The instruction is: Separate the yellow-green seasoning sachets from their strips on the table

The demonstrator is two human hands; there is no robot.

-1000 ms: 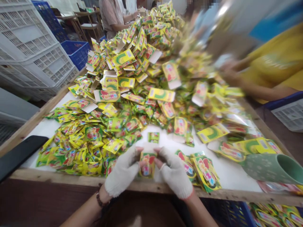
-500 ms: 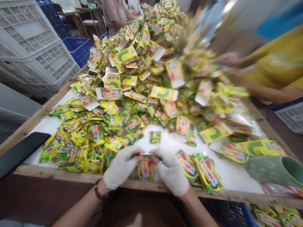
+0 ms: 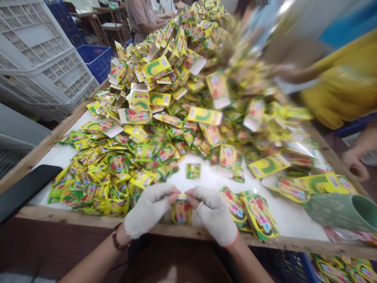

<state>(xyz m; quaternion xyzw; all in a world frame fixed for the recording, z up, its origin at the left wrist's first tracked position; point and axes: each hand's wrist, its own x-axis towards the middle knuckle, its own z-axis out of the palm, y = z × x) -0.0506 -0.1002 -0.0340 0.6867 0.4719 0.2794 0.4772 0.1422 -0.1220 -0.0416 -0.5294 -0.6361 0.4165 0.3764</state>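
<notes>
My left hand (image 3: 149,208) and my right hand (image 3: 213,210) wear white gloves with bare fingertips. Between them stands a small yellow-green candy box (image 3: 182,210) with a red fruit print, at the table's near edge. Fingers of both hands pinch its top end, where a yellow strip shows. Just beyond lies one small green sachet (image 3: 193,171) on the white surface. Two printed boxes (image 3: 259,215) lie beside my right hand. Left of my left hand spreads a heap of small yellow and green sachets (image 3: 103,177).
A tall pile of open-ended boxes (image 3: 154,68) and sachets covers the table's middle. A black phone (image 3: 29,188) lies at left, a green cup (image 3: 338,212) on its side at right. White crates (image 3: 44,51) stand at left; a person in yellow (image 3: 344,78) is at right.
At the box's top, the white end has given way to a yellow strip under my fingers. The person in yellow has lowered one hand toward the table's right edge.
</notes>
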